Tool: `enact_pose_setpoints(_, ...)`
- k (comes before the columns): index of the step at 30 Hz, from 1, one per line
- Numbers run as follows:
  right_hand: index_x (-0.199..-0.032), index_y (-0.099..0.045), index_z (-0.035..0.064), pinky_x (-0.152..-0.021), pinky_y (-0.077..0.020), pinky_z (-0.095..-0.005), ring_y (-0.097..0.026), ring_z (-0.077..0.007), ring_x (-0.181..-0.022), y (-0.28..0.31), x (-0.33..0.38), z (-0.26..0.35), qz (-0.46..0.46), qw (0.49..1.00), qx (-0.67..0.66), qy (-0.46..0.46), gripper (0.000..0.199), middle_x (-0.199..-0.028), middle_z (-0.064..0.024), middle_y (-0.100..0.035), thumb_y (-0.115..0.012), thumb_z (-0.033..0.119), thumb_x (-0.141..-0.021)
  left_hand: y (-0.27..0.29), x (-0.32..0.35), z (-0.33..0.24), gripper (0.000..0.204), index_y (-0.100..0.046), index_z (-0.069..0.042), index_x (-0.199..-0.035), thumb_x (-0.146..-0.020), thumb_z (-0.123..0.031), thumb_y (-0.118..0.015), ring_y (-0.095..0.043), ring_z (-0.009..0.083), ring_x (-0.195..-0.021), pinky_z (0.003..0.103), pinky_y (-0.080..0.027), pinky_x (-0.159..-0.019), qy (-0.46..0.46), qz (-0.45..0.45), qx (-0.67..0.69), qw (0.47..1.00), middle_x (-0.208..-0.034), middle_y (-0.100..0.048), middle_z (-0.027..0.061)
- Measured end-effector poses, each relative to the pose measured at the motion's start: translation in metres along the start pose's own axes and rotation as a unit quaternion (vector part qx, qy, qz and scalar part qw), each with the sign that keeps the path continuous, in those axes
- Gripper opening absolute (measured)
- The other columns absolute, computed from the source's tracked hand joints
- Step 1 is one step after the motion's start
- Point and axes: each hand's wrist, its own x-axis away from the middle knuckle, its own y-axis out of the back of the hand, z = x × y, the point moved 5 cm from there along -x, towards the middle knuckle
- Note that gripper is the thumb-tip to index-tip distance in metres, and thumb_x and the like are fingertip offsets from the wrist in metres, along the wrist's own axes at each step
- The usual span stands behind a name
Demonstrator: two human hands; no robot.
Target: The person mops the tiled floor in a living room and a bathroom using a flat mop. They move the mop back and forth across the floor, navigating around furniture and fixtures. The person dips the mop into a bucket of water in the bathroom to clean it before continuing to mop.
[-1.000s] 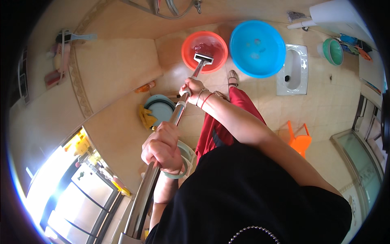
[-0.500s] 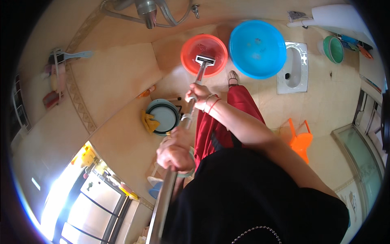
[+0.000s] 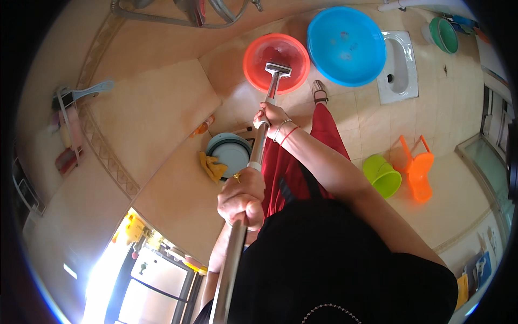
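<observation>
A long-handled mop with a shiny metal pole slants from the lower edge up to the far middle. Its flat, pale head is over or inside the red basin; I cannot tell whether it touches the bottom. My left hand, with a ring on one finger, is wrapped round the pole about midway. Farther along toward the head, my right hand grips the same pole, a red string and a bracelet on its wrist. What liquid the basin holds is not clear.
Right of the red basin stands a big blue basin, beside a white squat toilet. Stacked basins with a yellow cloth stand at left. A green bucket and an orange plastic chair are at right. Metal taps overhang the far wall.
The view has shifted, so basins and toilet sit higher and the green bucket shows. My left hand, blurred before, is now sharp on the pole. Both hands keep their hold.
</observation>
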Motion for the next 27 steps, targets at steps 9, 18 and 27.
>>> enact_pose_setpoints(9, -0.085, -0.04, 0.008, -0.045, -0.0383, -0.0295, -0.043, -0.0141, -0.051, 0.014, -0.072, 0.032, -0.019, 1.0, -0.012, -0.013, 0.011, -0.067, -0.0042, -0.037, -0.049, 0.003, -0.089, 0.005, -0.005, 0.002, 0.03, -0.041, -0.008, -0.062, -0.09, -0.007, -0.053, -0.048, 0.018, -0.041, 0.032, -0.042, -0.042, -0.023, 0.036, 0.01, 0.999, -0.05, -0.044, 0.0014)
enact_pose_setpoints(18, -0.076, -0.042, 0.013, -0.041, -0.0374, -0.0269, -0.042, -0.0121, -0.046, 0.038, -0.195, 0.096, 0.044, 0.995, -0.053, -0.079, 0.016, -0.058, 0.0008, -0.038, -0.05, 0.007, -0.088, 0.007, -0.006, 0.005, 0.033, -0.041, -0.01, -0.057, -0.082, -0.019, -0.061, -0.04, 0.0147, -0.036, 0.032, -0.043, -0.038, -0.097, -0.022, 0.044, 0.994, -0.048, -0.044, 0.0019)
enact_pose_setpoints(27, -0.067, -0.04, 0.0168, -0.044, -0.0408, -0.0242, -0.045, -0.0098, -0.048, 0.037, -0.139, 0.055, 0.074, 0.989, -0.088, -0.096, 0.026, -0.057, 0.0037, -0.041, -0.053, 0.016, -0.089, 0.012, 0.022, 0.002, 0.04, -0.038, -0.012, -0.052, -0.089, -0.015, -0.053, -0.038, 0.0136, -0.029, 0.027, -0.036, -0.035, -0.074, 0.01, -0.005, 0.997, -0.042, -0.043, 0.0016)
